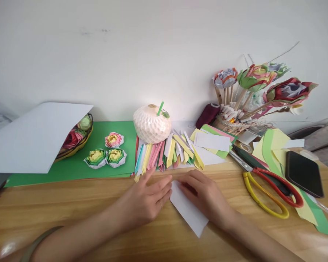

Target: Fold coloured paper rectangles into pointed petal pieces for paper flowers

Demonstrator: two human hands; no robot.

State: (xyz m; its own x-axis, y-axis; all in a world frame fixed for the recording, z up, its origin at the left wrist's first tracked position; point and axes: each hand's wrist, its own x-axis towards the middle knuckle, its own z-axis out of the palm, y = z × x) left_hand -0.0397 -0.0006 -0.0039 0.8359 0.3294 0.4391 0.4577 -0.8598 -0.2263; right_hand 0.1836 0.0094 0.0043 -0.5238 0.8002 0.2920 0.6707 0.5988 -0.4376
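Observation:
A small rectangular sheet of white paper (188, 209) lies slantwise on the wooden table between my hands. My right hand (207, 194) is closed at its upper right edge, thumb on the paper and fingers bent over; part of the sheet is hidden beneath it. At the upper left edge of the sheet is my left hand (150, 196), its fingers loosely bent and apart, the index finger stretched toward the pile ahead. That pile is of folded paper strips (169, 151) in yellow, pink, white and blue. Three finished paper flowers (116, 156) sit on green card (98, 127).
White sheets (38, 138) overhang a basket (87, 134) of paper flowers at left. A white textured fruit-shaped container (152, 123) stands behind the strips. To the right are scissors (273, 185), a black phone (304, 173), paper scraps (273, 145), a thread spool (207, 114) and stemmed paper flowers (257, 78).

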